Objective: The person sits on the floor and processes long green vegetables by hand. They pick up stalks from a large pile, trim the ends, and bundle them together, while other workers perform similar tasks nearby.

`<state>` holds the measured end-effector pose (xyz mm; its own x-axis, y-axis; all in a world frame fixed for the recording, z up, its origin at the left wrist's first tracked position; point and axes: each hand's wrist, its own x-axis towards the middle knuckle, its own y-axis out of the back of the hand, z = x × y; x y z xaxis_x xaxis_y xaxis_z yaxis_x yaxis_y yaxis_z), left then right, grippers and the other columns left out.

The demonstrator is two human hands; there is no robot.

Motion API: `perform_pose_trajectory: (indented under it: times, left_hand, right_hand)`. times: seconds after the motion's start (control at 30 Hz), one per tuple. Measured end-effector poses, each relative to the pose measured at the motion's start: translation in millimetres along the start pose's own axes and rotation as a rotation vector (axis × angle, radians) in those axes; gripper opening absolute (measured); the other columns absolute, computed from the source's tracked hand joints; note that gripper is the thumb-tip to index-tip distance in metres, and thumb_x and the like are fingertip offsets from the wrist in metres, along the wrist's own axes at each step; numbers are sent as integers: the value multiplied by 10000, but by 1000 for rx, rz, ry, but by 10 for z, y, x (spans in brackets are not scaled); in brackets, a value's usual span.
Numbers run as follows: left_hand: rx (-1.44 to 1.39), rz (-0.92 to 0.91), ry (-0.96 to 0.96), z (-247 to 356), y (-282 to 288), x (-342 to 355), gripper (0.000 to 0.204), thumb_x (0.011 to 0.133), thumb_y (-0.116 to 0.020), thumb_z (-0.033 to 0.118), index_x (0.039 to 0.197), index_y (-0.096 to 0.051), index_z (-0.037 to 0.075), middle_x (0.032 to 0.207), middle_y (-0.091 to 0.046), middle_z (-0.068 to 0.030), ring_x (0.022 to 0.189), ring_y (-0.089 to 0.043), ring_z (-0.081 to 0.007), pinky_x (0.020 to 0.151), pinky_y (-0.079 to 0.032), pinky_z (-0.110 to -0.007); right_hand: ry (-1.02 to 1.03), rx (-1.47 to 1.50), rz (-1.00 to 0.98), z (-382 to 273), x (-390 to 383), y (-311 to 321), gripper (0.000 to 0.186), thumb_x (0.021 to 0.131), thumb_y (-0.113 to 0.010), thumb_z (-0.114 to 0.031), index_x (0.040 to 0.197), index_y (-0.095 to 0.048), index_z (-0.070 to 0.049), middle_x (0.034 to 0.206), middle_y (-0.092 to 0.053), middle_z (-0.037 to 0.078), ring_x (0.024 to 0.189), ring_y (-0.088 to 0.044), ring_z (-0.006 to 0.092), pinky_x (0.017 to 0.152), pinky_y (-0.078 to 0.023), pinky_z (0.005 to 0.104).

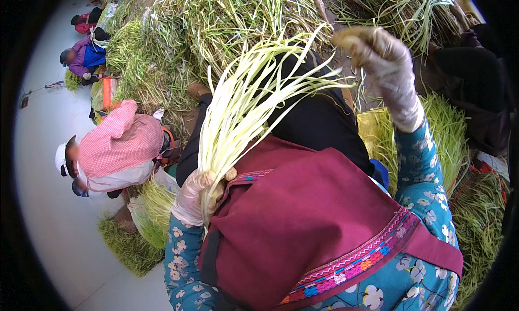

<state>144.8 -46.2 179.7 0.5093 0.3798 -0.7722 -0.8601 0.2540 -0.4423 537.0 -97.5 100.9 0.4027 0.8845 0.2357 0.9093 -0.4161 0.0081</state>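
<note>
My left hand (pixel 201 196), in a thin whitish glove, is closed around the lower end of a bunch of yellow chives (pixel 232 122). The long, flat, pale leaves fan upward and to the right over my dark trousers. Raised at the upper right is my right hand (pixel 381 59), in a similar glove with yellow-brown stains on the fingers. Its fingers curl inward beyond the leaf tips, apart from the bunch. Whatever they may hold is hidden. A maroon apron (pixel 303 208) with an embroidered band covers my lap.
Heaps of loose green leaves (pixel 238 24) spread ahead of me. More bundled greens (pixel 443 132) lie at my right. A person in a pink checked top (pixel 121 146) sits close on the left; others sit farther off. Someone in dark clothes (pixel 476 84) is near on the right.
</note>
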Motion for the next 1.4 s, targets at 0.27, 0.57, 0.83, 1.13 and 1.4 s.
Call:
perform_pose_trajectory:
  times: [0.27,0.57,0.83,1.13,1.4]
  left_hand:
    - [26,-19,-87,-41,-146,-46,596,884,-719,207,1313,-422,-81,991,-585,-131,538,-490,-33,412,-375,-129]
    - [19,-27,-75,-46,-81,-45,580,894,-705,213,1300,-422,-89,982,-580,-131,503,-479,-30,362,-370,-142]
    - [45,19,-117,-114,-144,-48,614,877,-723,221,1306,-414,-93,995,-584,-131,527,-513,-33,393,-396,-123]
    - [35,17,-105,-82,-106,-51,592,868,-734,227,1280,-437,-77,982,-575,-133,527,-509,-29,401,-403,-118]
    - [70,4,-78,-103,-152,-90,707,787,-806,272,1292,-441,-63,991,-572,-113,558,-489,-32,409,-374,-119]
  right_hand:
    - [275,-417,-222,45,-337,-332,107,816,-745,-162,902,-707,-111,803,-688,90,724,-676,283,604,-533,346]
    - [303,-718,-350,31,-213,-459,167,845,-679,-271,900,-694,-114,757,-662,98,699,-657,305,581,-515,395]
    - [238,-666,-377,23,-140,-575,223,847,-704,-281,1002,-692,-120,818,-675,108,769,-667,312,642,-525,384]
    - [175,-691,-545,-30,-122,-652,260,895,-588,-305,1088,-668,-150,850,-685,113,790,-665,335,658,-519,448]
    - [164,-576,-539,35,-113,-669,190,894,-605,-278,938,-677,-108,809,-672,126,762,-656,341,644,-506,426]
